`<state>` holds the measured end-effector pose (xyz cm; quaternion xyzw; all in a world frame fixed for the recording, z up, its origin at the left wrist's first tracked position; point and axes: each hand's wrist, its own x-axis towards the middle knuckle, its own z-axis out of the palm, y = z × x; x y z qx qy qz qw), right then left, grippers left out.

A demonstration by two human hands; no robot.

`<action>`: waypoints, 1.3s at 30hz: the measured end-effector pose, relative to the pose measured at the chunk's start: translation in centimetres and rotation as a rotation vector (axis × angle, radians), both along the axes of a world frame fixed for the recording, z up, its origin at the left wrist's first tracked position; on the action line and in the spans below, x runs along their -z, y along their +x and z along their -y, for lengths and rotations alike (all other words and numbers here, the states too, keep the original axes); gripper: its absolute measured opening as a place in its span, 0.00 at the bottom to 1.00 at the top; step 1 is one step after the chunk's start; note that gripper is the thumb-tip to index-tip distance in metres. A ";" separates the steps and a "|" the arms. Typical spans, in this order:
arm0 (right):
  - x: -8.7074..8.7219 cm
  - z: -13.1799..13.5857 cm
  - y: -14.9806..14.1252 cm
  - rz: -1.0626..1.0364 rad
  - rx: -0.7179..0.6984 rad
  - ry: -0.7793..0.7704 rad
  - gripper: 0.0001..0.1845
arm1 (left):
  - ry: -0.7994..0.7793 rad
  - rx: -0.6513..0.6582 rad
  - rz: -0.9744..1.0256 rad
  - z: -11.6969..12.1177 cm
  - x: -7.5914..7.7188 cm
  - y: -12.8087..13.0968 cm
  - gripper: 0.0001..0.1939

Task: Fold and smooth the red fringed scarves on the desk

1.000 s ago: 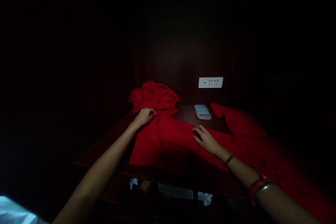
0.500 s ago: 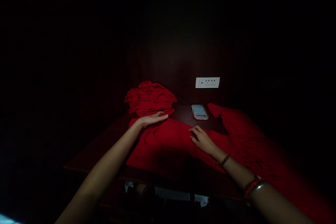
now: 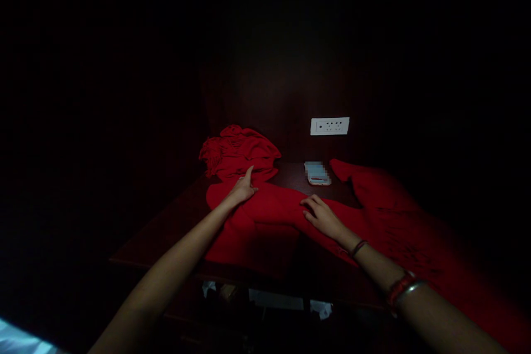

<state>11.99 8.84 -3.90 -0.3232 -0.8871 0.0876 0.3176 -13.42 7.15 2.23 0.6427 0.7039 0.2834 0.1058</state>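
Red cloth [image 3: 269,207] lies spread and creased across the front of a dark table [image 3: 161,227], running toward the right side, where more red fabric [image 3: 385,193] sits; can't tell if it's one piece. Left hand [image 3: 244,190] is on the cloth's left part, thumb sticking up and apart, other fingers partly hidden; cannot tell if it pinches any cloth. Right hand [image 3: 324,219] rests on the middle stretch, palm down, fingers loosely bent and spread, not closed on anything. Right arm has a dark wristband [image 3: 358,247], a red bracelet [image 3: 400,287] and a silver bangle [image 3: 415,286]. Bunched red fabric with fringe [image 3: 243,152] sits at back left, just beyond left hand. Phone [image 3: 317,173], screen pixelated, lies flat behind right hand. White socket plate [image 3: 329,126] on dark wall [image 3: 274,94] above it. Pale papers [image 3: 276,300] below the tabletop, too dim for detail.
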 end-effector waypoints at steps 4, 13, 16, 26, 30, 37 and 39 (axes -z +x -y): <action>-0.1 0.1 0.0 -0.004 0.002 0.019 0.12 | 0.270 -0.018 -0.316 1.9 -1.3 1.0 0.28; -2.5 0.8 -0.8 0.265 0.056 0.306 0.15 | 0.002 0.136 -0.498 5.5 -0.4 5.7 0.32; -3.7 0.1 -1.4 0.391 -0.023 0.376 0.08 | -0.038 0.168 -0.507 5.0 -0.7 6.4 0.35; -5.7 -2.3 -3.9 0.104 -0.033 0.334 0.09 | -0.082 0.039 -0.463 2.7 -0.6 8.1 0.24; -4.6 -1.8 -4.2 0.005 0.030 0.290 0.10 | -0.065 0.093 -0.398 2.2 -0.2 6.9 0.13; -4.6 0.0 -3.3 0.056 -0.108 0.314 0.09 | -0.009 0.121 -0.206 1.9 0.1 5.2 0.14; -4.8 0.4 -3.1 0.109 -0.130 0.348 0.08 | 0.002 0.121 -0.198 1.7 0.4 5.1 0.15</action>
